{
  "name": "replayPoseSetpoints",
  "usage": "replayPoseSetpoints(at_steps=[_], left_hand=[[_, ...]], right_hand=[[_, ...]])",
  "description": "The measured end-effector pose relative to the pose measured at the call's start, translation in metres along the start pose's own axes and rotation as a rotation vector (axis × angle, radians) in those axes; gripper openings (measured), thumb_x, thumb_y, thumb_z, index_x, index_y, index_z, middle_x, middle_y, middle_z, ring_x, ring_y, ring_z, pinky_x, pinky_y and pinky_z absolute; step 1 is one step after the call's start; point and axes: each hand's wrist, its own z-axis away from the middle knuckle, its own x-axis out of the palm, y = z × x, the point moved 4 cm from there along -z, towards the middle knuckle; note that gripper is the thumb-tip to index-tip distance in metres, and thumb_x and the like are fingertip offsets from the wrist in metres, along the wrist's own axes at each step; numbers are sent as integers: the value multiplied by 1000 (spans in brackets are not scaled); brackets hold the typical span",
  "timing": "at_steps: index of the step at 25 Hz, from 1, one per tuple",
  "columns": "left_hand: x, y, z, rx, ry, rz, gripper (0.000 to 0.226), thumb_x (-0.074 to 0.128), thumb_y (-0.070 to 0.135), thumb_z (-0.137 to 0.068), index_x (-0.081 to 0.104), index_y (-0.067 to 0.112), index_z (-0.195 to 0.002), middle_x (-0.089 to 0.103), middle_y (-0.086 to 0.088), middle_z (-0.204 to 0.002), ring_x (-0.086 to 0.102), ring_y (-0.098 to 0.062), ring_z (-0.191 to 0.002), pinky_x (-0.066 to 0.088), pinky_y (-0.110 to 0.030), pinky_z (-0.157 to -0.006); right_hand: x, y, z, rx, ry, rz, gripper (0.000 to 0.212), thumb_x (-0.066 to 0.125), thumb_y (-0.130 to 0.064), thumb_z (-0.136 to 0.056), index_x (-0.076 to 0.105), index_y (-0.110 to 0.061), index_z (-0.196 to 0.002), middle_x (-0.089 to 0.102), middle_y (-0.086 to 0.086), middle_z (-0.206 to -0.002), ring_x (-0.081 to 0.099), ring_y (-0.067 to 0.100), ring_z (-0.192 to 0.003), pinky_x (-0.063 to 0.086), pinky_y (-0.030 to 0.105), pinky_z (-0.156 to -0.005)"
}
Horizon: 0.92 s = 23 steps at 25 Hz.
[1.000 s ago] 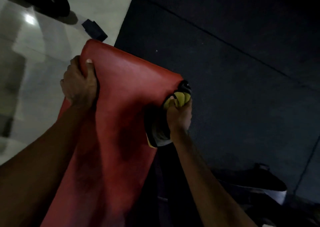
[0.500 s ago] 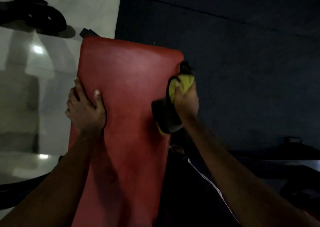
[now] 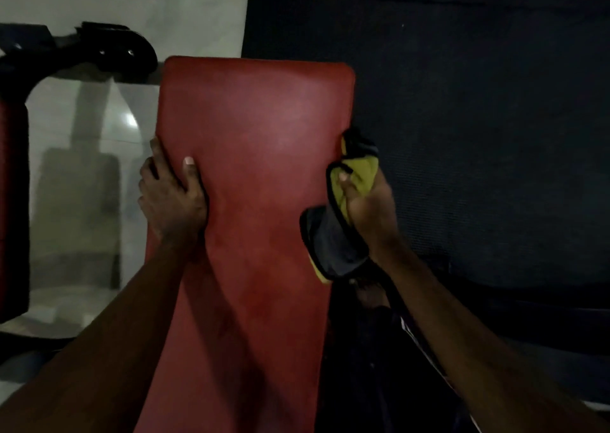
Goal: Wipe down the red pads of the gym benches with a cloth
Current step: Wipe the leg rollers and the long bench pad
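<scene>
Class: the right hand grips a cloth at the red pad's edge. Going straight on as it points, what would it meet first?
The right hand would likely follow the red pad's right edge; beyond its corner only dark floor mat shows. Depth unclear.

A long red pad (image 3: 264, 128) runs up the middle of the view. The left grip (image 3: 171, 198) holds its left edge, with the thumb on the top face and the fingers around the side. The right grip (image 3: 368, 208) holds a yellow and grey cloth (image 3: 335, 244) against the right edge. A dark floor mat (image 3: 478, 118) lies on the right, and a pale floor (image 3: 198, 9) on the left. A black frame (image 3: 109, 49) stands near the pad's far left corner.
</scene>
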Motion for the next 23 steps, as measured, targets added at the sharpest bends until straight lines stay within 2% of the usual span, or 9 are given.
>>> replayPoseSetpoints(at_steps=[2, 5, 9, 11, 13, 14, 18, 20, 23], left_hand=[[-2, -2, 1, 6, -6, 47, 69, 32, 55, -101, 23, 17, -158, 44, -20, -146, 45, -38, -130, 37, -49, -106], [-9, -2, 5, 0, -34, 82, 67, 37, 51, -101, 26, 17, -157, 41, -19, -149, 43, -35, -134, 34, -42, -109], [-23, -24, 32, -48, -120, 83, 65, 38, 51, -101, 25, 21, -158, 39, -20, -151, 42, -37, -135, 34, -42, -110], [-28, -51, 63, -42, -192, 126, 66, 36, 52, -102, 20, 22, -159, 37, -22, -152, 41, -38, -137, 32, -43, -112], [-35, -86, 96, -100, -269, 130, 67, 32, 56, -102, 17, 25, -159, 37, -23, -153, 39, -38, -139, 30, -44, -114], [-38, -100, 109, -123, -288, 112, 68, 30, 59, -101, 16, 26, -159, 38, -25, -152, 40, -40, -138, 30, -46, -114], [-40, -110, 132, -135, -237, 116, 65, 29, 52, -103, 15, 22, -160, 43, -31, -144, 45, -44, -130, 35, -47, -109], [-41, -102, 137, -166, -183, 94, 62, 29, 49, -105, 17, 23, -160, 45, -30, -142, 46, -43, -127, 36, -47, -105], [-43, -100, 140, -196, -126, 79, 60, 31, 49, -105, 21, 25, -159, 46, -24, -143, 47, -41, -128, 36, -48, -105]], right_hand=[[3, 8, -20, 125, 21, -180, 50, 66, -32, -92, 59, -11, -137, 66, 3, -130, 61, 19, -121, 44, 38, -111], [2, 17, 10, 65, -67, -239, 46, 66, -25, -96, 57, -12, -139, 65, -2, -130, 61, 12, -121, 44, 30, -110], [-5, 61, 97, 49, -201, -88, 56, 64, -42, -91, 54, -17, -140, 62, -4, -133, 57, 12, -125, 39, 28, -112], [-5, 69, 119, 52, -249, -95, 41, 67, -41, -90, 60, -24, -127, 66, -11, -121, 60, 9, -116, 44, 31, -108], [-3, 65, 98, 80, -148, -195, 19, 70, -33, -90, 65, -29, -108, 67, -13, -102, 63, 11, -98, 50, 37, -101], [-1, 61, 81, 113, -88, -210, 19, 71, -31, -89, 67, -26, -107, 69, -10, -103, 65, 12, -97, 52, 40, -101], [2, 55, 82, 128, -38, -158, 62, 65, -50, -82, 59, -20, -136, 66, -2, -130, 61, 17, -122, 44, 42, -112], [4, 60, 131, 110, -92, -144, 55, 65, -45, -89, 56, -15, -135, 61, -4, -134, 56, 14, -126, 38, 33, -116], [-1, 63, 183, -4, -48, -60, 36, 68, -20, -96, 47, -24, -124, 49, -24, -122, 41, -9, -119, 20, -2, -104]])
